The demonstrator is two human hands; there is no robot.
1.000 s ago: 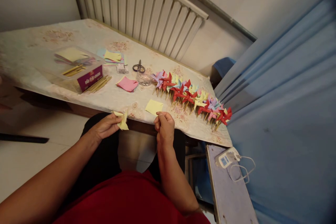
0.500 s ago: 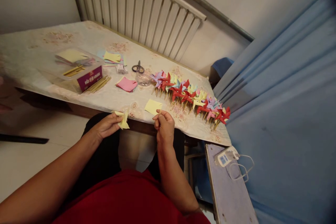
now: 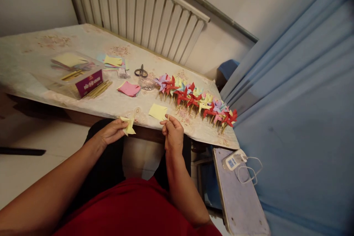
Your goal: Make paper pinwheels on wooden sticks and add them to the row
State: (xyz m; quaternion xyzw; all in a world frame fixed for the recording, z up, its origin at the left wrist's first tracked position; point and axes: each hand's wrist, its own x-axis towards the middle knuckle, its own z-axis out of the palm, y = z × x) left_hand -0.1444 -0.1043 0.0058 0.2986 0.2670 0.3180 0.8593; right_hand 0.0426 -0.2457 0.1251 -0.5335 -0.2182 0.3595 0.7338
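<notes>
Close to the table's front edge, my left hand [image 3: 114, 131] pinches a folded yellow paper pinwheel [image 3: 129, 127] between thumb and fingers. My right hand [image 3: 174, 131] is closed on a thin stick [image 3: 168, 117]; only its pale tip shows above the fingers. A yellow paper sheet [image 3: 157, 111] lies on the table just behind my right hand. Further right stand finished pinwheels [image 3: 193, 99] in red, yellow, purple and other colours, packed together on their sticks.
On the left, a clear plastic box [image 3: 63, 84] holds paper and sticks, with loose sticks [image 3: 99, 90] beside it. Pink sheets [image 3: 129, 89], scissors [image 3: 141, 71] and a clear dish [image 3: 147, 83] are mid-table. A white power adapter [image 3: 234, 160] lies on a bench [image 3: 243, 202].
The view has shifted slightly, so the table and its things sit a little further left. Both hands keep nearly the same pose and hold the same things.
</notes>
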